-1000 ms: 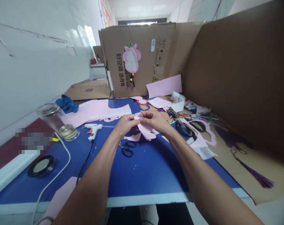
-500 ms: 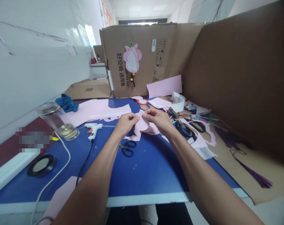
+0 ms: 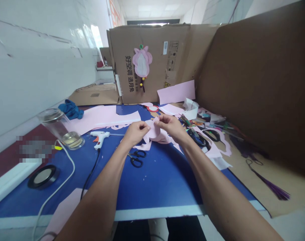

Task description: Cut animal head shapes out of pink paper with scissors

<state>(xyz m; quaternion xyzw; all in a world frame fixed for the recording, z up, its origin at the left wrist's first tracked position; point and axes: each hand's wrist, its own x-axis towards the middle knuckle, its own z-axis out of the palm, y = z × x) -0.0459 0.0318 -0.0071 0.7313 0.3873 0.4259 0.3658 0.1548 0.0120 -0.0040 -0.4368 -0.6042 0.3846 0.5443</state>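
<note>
- Blue desk [image 3: 157, 187] with a pale front edge; brown cardboard panel [image 3: 182, 60] standing at the back, well beyond the black-handled scissors [image 3: 136, 162].
- White glue gun [image 3: 100, 138] lying left of the scissors.
- Pink cut-out piece [image 3: 154, 130], thin, with a rounded lower edge, just beyond the scissors and slightly to their right; other pink scraps [image 3: 143, 146] lie below it.
- Left hand [image 3: 135, 134], beyond the scissors: thumb and forefinger nearly closed, pinching the piece's left side.
- Right hand [image 3: 172, 128], beyond and right of the scissors: pinching its upper right edge.

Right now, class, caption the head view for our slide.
Left hand and right hand hold a pink cutout over a blue table, scissors nearby.
</note>
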